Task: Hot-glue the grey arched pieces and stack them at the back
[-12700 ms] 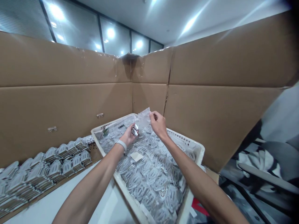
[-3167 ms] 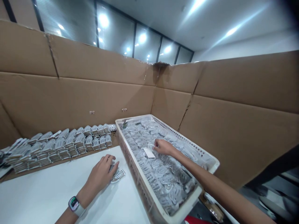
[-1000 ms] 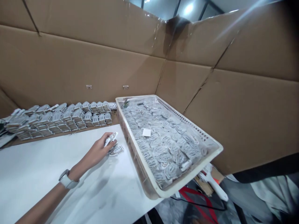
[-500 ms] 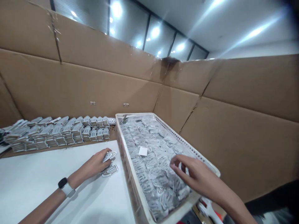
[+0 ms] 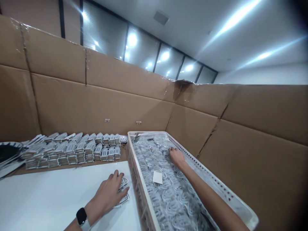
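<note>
My left hand [image 5: 108, 192], with a watch on its wrist, rests over flat white arch-shaped pieces [image 5: 124, 183] with dark line patterns. Its fingers are spread, thumb apart, and they partly cover the pieces on the white board [image 5: 60, 192]. My right hand [image 5: 176, 157] reaches far into a white plastic crate [image 5: 144, 200]. There its fingers curl down onto one of the clear plastic packets [image 5: 166, 171] that fill the crate; the fingertips are partly hidden among them. Similar arch shapes show through the plastic.
Stacks of arch-shaped pieces [image 5: 72, 150] line the back of the board. A white card [image 5: 157, 177] lies on the packets. Cardboard walls [image 5: 108, 102] rise behind and to the right. A dark round object [image 5: 9, 152] sits at far left.
My right hand has moved from above the near part of the crate to packets farther back. My left hand has loosened from a pinch on a piece and spread over the pieces. The view has shifted.
</note>
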A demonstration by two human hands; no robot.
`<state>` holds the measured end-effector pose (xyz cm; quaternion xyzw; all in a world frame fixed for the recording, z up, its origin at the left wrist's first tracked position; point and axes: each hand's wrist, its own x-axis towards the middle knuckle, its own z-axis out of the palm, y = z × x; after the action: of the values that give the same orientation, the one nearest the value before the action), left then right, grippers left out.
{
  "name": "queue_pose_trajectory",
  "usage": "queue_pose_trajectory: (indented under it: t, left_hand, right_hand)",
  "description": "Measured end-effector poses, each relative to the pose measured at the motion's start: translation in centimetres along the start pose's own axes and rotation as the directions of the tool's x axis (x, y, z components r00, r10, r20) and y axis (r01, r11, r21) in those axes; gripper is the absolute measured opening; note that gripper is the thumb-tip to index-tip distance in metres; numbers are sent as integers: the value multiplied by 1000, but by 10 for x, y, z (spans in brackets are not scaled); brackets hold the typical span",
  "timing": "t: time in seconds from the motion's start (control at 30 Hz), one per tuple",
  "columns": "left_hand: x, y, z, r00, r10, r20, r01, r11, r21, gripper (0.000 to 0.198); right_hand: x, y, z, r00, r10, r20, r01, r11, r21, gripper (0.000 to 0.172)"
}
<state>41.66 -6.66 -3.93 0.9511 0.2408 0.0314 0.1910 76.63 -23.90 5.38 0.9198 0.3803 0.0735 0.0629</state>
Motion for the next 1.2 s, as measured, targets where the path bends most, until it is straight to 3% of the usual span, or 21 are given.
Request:
queue_pose_trajectory:
  t: [0.17,0.3,0.4,0.5,0.63,0.67,0.73,0.8,0.87,0.97,1.1,1.2]
  left_hand:
    - [2,6,0,999,27,25,-30,990,134,58]
    - [1,5,3,999,48,26,-52,976,210,62]
    - [0,5,2,998,56,1,-54,975,215,66]
    - [-1,5,-7,999,40,-29,-33,978,208,65]
    - [-5,12,-46,991,15,-130,13,977,212,61]
    - [-7,18,-59,984,18,-176,12,985,172,62]
    - [-11,34,-82,954,15,-298,-64,986,-156,62]
    - [-12,52,-97,956,38,-292,-200,811,-550,64]
    - [-9,70,-101,959,69,-275,-263,578,-772,73]
    - [2,85,-94,959,35,-282,-274,381,-883,76]
    - [12,84,-87,961,-36,-274,-257,250,-934,72]
    - [12,78,-89,938,-48,-343,-317,280,-906,63]
  right_hand:
    - [9,17,-9,994,41,-99,-18,974,228,39]
    - [6,29,-29,986,93,-138,-6,849,528,35]
    - [-4,26,-43,989,82,-122,39,652,757,35]
    - [-20,12,-53,993,19,-119,103,386,917,34]
    - [-47,-20,-64,985,-85,-147,151,38,988,35]
    - [-53,-29,-66,982,-116,-150,147,-29,989,35]
    - [-67,-50,-71,972,-185,-147,123,-133,983,34]
    - [-79,-72,-73,956,-256,-142,91,-200,976,34]
    - [-89,-90,-74,939,-313,-143,68,-238,969,37]
    - [-98,-105,-73,922,-354,-158,70,-248,966,42]
    - [-99,-97,-69,908,-389,-156,105,-149,983,33]
    - [-98,-84,-69,909,-389,-146,158,-1,987,14]
